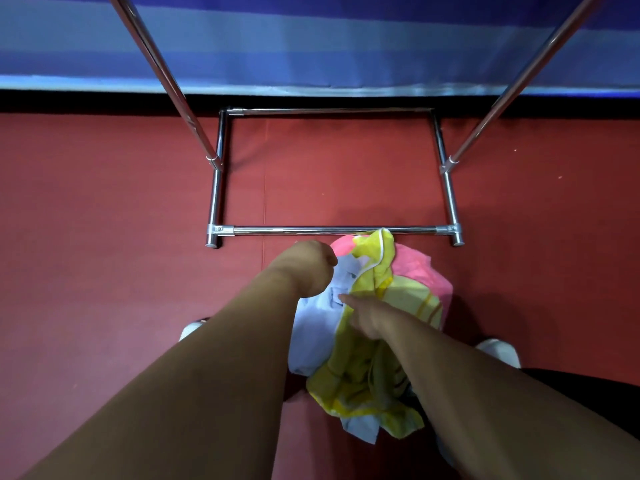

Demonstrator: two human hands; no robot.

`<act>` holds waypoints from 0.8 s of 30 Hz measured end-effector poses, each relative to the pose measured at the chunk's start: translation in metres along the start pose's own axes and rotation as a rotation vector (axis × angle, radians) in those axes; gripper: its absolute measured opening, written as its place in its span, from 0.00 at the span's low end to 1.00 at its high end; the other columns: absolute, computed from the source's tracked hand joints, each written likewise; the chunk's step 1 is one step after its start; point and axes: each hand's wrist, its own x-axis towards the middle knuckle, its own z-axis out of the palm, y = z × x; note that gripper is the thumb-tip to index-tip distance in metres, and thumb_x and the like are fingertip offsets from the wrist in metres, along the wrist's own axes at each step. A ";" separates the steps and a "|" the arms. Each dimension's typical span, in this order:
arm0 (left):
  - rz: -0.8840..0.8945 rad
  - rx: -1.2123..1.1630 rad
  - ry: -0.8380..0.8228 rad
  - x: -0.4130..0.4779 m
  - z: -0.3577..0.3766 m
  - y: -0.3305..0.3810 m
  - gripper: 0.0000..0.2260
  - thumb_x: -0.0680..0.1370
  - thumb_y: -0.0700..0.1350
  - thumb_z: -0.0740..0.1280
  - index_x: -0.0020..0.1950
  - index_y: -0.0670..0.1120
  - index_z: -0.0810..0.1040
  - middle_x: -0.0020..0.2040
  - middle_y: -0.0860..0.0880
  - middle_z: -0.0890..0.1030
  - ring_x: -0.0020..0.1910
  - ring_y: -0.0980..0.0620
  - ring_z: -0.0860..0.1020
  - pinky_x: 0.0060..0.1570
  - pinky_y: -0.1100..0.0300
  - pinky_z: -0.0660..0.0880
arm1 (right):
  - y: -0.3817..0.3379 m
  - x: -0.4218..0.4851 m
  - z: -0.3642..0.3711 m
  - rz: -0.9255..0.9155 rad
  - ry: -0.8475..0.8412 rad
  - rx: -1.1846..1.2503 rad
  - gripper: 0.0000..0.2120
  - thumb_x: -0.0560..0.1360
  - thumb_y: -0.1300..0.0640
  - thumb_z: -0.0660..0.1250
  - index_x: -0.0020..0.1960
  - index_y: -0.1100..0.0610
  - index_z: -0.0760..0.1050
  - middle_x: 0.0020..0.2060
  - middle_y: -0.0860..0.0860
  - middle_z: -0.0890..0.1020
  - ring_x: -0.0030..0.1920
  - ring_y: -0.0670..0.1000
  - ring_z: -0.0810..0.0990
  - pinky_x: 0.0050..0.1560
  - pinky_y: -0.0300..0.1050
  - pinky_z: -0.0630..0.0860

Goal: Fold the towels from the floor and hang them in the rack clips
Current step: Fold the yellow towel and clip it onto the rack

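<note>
A heap of towels lies on the red floor just in front of the rack's base: a pale blue towel [313, 336], a yellow striped towel [377, 344] draped over it, and a pink towel [420, 271] underneath at the right. My left hand [308, 266] is down on the blue towel with its fingers curled under and hidden. My right hand [363, 315] rests on the yellow towel, its forefinger stretched toward the blue cloth. The chrome rack [332, 231] stands beyond the heap; its clips are out of view.
Two slanted chrome uprights [166, 77] rise from the rack's base toward the top corners. A blue striped wall covering [318, 46] runs behind. My white shoes [498, 351] flank the heap on the red floor [104, 220].
</note>
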 end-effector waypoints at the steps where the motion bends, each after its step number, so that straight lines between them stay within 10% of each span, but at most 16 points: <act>1: 0.000 0.000 -0.005 0.003 0.002 -0.003 0.18 0.82 0.41 0.62 0.69 0.51 0.81 0.70 0.49 0.80 0.66 0.45 0.79 0.67 0.53 0.75 | 0.002 0.006 0.002 -0.013 0.020 -0.128 0.25 0.87 0.51 0.57 0.84 0.51 0.61 0.82 0.58 0.64 0.81 0.61 0.64 0.73 0.46 0.66; 13: 0.004 -0.015 -0.041 0.001 0.000 -0.007 0.11 0.79 0.43 0.67 0.60 0.47 0.85 0.61 0.48 0.84 0.61 0.44 0.81 0.61 0.51 0.79 | -0.005 -0.020 -0.028 -0.272 0.395 -0.622 0.12 0.81 0.53 0.66 0.62 0.53 0.81 0.63 0.55 0.81 0.64 0.61 0.81 0.62 0.50 0.77; 19: 0.095 -0.136 -0.152 -0.020 -0.017 0.024 0.15 0.74 0.52 0.79 0.59 0.51 0.87 0.56 0.51 0.86 0.57 0.49 0.82 0.60 0.56 0.77 | -0.003 -0.073 -0.077 -0.474 0.456 -0.250 0.06 0.72 0.59 0.76 0.43 0.49 0.82 0.56 0.49 0.81 0.62 0.55 0.74 0.63 0.46 0.70; 24: 0.274 -0.240 -0.155 -0.074 -0.034 0.063 0.21 0.63 0.59 0.81 0.49 0.47 0.86 0.43 0.47 0.87 0.42 0.52 0.81 0.53 0.50 0.80 | -0.022 -0.184 -0.128 -0.623 0.477 0.087 0.09 0.72 0.65 0.75 0.40 0.54 0.78 0.37 0.55 0.83 0.36 0.47 0.78 0.36 0.47 0.73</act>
